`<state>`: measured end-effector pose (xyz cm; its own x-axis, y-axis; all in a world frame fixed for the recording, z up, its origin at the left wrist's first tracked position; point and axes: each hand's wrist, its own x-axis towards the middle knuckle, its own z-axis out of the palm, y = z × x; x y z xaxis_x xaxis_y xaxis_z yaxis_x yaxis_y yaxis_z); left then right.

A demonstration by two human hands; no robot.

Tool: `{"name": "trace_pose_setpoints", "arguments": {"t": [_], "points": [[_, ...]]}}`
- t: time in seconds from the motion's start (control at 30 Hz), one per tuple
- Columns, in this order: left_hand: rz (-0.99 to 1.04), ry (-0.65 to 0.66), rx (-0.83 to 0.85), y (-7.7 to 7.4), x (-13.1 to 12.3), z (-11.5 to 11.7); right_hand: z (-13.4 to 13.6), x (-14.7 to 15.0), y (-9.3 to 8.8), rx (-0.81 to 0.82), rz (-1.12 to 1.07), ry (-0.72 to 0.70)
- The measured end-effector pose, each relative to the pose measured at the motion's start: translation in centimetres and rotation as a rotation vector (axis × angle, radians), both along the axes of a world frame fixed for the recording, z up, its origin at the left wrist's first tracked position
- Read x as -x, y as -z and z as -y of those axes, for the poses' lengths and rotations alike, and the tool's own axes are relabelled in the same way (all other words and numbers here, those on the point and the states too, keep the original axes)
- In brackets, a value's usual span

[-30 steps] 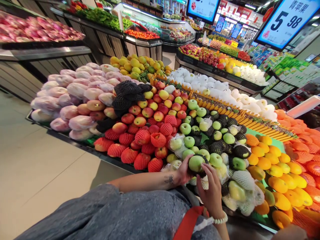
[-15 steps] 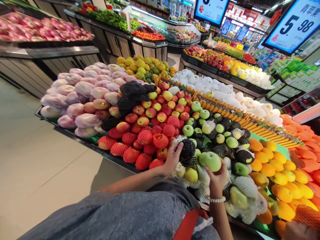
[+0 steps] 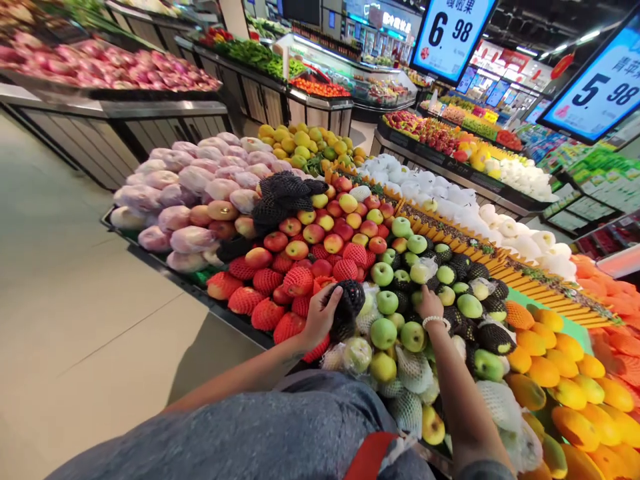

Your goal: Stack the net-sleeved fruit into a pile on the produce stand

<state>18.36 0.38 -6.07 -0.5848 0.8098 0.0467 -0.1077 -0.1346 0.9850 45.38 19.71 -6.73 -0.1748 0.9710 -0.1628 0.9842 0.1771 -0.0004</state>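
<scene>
The two hands are apart, both over the sloping display stand [image 3: 173, 277]. The left hand [image 3: 320, 313] has its thumb and fingers closed on a black foam net [image 3: 351, 300], held up in front of the line where the red apples [image 3: 343, 230] meet the green apples [image 3: 383, 273]. Whether any fruit sits inside that net, I cannot tell.

The right hand [image 3: 430, 303], with a pale beaded bracelet [image 3: 437, 322] at the wrist, reaches farther in among the green apples, just below one in a clear wrapper [image 3: 423, 270]. Its fingertips are partly hidden (so I cannot say whether they grip an apple or only touch one).

Around the right hand, some green apples lie bare and others sit in black nets; nearer the body, several are in white foam nets [image 3: 414, 370]. Left of the left hand, apples in red foam nets [image 3: 299, 281] fill the front edge, with pink-wrapped fruit [image 3: 195, 178] beyond them. A heap of black netting [image 3: 283, 197] lies between that fruit and the bare red apples. Yellow-orange fruit [image 3: 570, 373] is piled at the right. Two price screens [image 3: 453, 37] hang above, reading 6.98 and 5.98.
</scene>
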Motion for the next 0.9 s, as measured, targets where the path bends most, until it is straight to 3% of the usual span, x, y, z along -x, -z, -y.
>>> {"name": "trace_pose_setpoints", "arguments": {"t": [0.13, 0.3, 0.37, 0.43, 0.53, 0.6, 0.67, 0.77, 0.9], "points": [[-0.194, -0.013, -0.047, 0.9, 1.7, -0.1, -0.7, 0.5, 0.7, 0.050, 0.051, -0.010], [-0.398, -0.313, -0.130, 1.6, 6.5, -3.4, -0.3, -0.1, 0.2, 0.053, 0.081, -0.020], [-0.431, -0.402, -0.135, 0.4, 9.7, -6.4, 0.0, -0.6, -0.2, 0.087, 0.103, -0.040], [-0.476, -0.474, -0.137, -1.7, 13.4, -10.1, 0.3, -1.0, -0.5, 0.152, 0.130, -0.068], [-0.810, -0.565, -0.133, -5.6, 18.7, -16.3, 0.7, -1.3, -0.5, 0.261, 0.158, -0.074], [-1.032, -0.528, -0.085, -7.6, 21.4, -19.9, 0.8, -1.0, -0.1, 0.292, 0.166, -0.042], [-1.213, -0.422, -0.008, -8.5, 23.3, -22.6, 0.9, -0.5, 0.5, 0.301, 0.167, -0.001], [-1.395, -0.240, 0.071, -8.2, 24.7, -25.0, 0.9, -0.1, 1.3, 0.303, 0.158, 0.051], [-1.463, -0.118, 0.084, -6.7, 24.9, -26.7, 1.1, 0.0, 1.7, 0.292, 0.149, 0.081]]}}
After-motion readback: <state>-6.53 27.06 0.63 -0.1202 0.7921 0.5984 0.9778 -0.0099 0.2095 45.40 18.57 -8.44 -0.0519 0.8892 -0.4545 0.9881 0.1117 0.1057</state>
